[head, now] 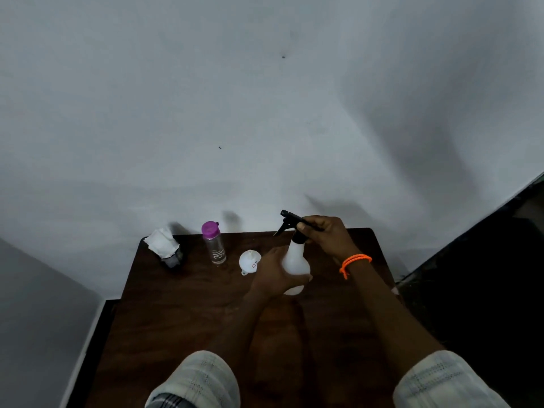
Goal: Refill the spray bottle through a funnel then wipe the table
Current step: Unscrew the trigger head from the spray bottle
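Left grip (275, 272) wraps the spray bottle (295, 265) at frame centre; right grip (323, 234) holds its black spray head (294, 223). A hard twist could tip the bottle onto the funnel (249, 260) beside it.

We've got the white spray bottle (295, 262) held upright just above the dark wooden table (182, 313), far right of middle, black trigger head (290, 220) still on it and pointing left. Just left of it the small white funnel (249, 261) lies on the table. Further left stands the clear water bottle (215, 245), purple cap on. At the far left corner sits a white cloth (162, 242).
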Action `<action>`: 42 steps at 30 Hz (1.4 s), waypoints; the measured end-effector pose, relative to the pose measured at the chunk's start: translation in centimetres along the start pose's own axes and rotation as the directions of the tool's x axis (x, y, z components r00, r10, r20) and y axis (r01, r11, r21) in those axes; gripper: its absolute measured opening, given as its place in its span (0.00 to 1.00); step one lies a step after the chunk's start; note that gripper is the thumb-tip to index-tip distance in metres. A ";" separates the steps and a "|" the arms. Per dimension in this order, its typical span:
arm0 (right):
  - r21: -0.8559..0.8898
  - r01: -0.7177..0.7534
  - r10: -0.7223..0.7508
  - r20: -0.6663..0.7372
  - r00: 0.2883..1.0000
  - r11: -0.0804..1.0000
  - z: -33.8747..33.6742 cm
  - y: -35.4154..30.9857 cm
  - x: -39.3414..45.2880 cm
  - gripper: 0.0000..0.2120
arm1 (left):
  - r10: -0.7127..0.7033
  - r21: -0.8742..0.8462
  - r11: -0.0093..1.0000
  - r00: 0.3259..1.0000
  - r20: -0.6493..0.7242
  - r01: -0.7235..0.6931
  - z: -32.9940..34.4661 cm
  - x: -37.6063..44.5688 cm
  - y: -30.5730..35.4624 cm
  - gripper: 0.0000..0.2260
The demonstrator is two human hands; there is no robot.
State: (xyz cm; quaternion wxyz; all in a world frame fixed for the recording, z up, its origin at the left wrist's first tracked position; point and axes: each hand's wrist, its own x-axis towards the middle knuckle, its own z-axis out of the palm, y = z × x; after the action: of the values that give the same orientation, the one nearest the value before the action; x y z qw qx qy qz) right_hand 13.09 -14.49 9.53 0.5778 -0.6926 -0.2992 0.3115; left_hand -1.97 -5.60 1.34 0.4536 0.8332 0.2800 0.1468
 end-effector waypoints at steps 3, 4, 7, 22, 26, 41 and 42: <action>0.065 -0.048 0.040 0.112 0.993 0.997 -0.5 -1.0 -0.9 0.08 | 0.027 -0.046 0.999 0.998 0.056 -0.024 -1.3 -1.4 0.5 0.27; 0.086 -0.075 0.061 0.160 0.985 0.993 -0.8 -1.2 -1.2 0.10 | 0.030 -0.056 0.998 0.997 0.074 -0.026 -1.6 -1.9 0.5 0.27; 0.152 -0.159 0.112 0.282 0.953 0.975 -1.4 -1.1 -2.0 0.14 | 0.017 -0.042 0.999 0.992 0.122 -0.012 -2.2 -3.0 0.9 0.30; -0.296 -0.301 0.174 -0.388 0.905 0.907 7.6 -1.3 -3.4 0.29 | -0.163 0.221 0.961 0.986 -0.031 0.166 -1.0 -5.3 0.8 0.34; -0.188 -0.255 0.194 -0.290 0.937 0.949 7.2 -1.8 -3.3 0.19 | -0.123 0.204 0.969 0.989 -0.087 0.138 -2.8 -6.2 1.6 0.30; 0.404 -0.222 0.054 0.388 0.920 0.887 2.0 -5.8 -3.3 0.19 | 0.093 -0.208 0.975 0.992 0.085 -0.074 -8.3 -6.8 3.1 0.20; 0.417 -0.226 0.062 0.370 0.927 0.880 2.1 -5.6 -3.3 0.18 | 0.084 -0.219 0.974 0.993 0.084 -0.064 -8.2 -6.7 3.3 0.20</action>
State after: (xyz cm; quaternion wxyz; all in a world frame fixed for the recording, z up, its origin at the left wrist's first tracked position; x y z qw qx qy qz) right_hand 9.09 -14.93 15.09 0.6360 -0.4939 -0.2621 0.5318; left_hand -10.36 -5.49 8.65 0.5481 0.7948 0.2097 0.1542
